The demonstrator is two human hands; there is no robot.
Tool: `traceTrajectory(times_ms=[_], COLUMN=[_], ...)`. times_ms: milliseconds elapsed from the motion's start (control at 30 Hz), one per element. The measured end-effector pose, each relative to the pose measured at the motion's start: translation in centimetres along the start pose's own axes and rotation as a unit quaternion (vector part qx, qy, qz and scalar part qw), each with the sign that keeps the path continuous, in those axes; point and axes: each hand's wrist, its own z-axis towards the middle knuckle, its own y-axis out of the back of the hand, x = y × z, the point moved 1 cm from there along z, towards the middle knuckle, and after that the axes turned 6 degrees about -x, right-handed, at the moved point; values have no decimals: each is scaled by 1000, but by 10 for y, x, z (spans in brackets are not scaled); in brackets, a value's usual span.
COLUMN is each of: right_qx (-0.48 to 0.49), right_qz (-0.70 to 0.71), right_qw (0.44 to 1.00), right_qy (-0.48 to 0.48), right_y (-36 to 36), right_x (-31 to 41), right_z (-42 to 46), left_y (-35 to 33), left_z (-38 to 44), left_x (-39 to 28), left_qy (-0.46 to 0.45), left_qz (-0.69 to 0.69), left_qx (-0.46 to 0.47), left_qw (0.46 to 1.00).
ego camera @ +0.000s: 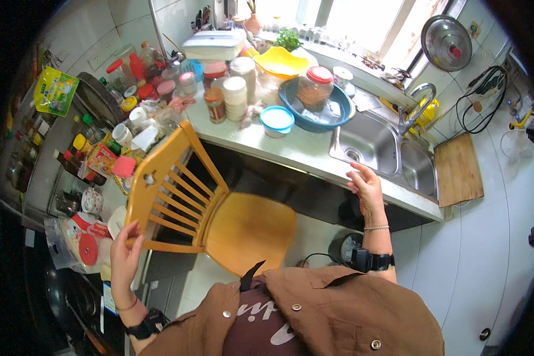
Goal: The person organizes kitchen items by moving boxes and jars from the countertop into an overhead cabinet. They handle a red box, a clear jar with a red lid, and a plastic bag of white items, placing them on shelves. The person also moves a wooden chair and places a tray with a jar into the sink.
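A wooden chair (249,227) with a slatted back stands in front of me, its seat pointing right. My left hand (125,256) grips the near upper corner of its backrest, thumb on one side and fingers on the other. My right hand (366,189) hangs in the air by the counter's front edge, below the steel double sink (369,138). Its fingers are loosely bent and apart, with nothing in them. Left of that sink, a blue plastic basin (289,100) holds a red-lidded jar (315,89). A small tub with a light-blue lid (277,119) sits beside the basin.
Jars and bottles crowd the counter (236,138) to the left and back. A dark bin (348,247) stands on the floor under the sink side. A wooden cutting board (459,171) leans at the right wall. A pot lid (446,43) hangs beside the window.
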Motion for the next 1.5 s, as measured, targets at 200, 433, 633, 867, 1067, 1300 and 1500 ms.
traceTrajectory(times_ms=[200,433,633,867,1067,1300,1500], right_qx=[-121,-165,-147,-69,-59,3,22], right_qz=[42,77,95,5,8,-16,-42], right_qw=[989,974,963,980,981,983,987], right_qy=[-71,-137,-203,-188,-183,-183,-153], right_y=[121,234,271,273,270,238,207], right_x=[-37,-93,-109,-102,-115,-102,-88], right_z=[-25,-42,-38,-27,-20,8,48], left_y=[-105,-194,-212,-206,-206,-215,-233], left_z=[4,-19,-42,-55,-61,-50,-6], left_x=[-90,-162,-179,-184,-177,-156,-125], left_qy=[-10,-15,-4,15,39,44,36], left_qz=[-117,-22,47,81,78,107,74], left_qx=[115,254,280,257,242,250,235], left_qw=[986,967,959,963,966,961,968])
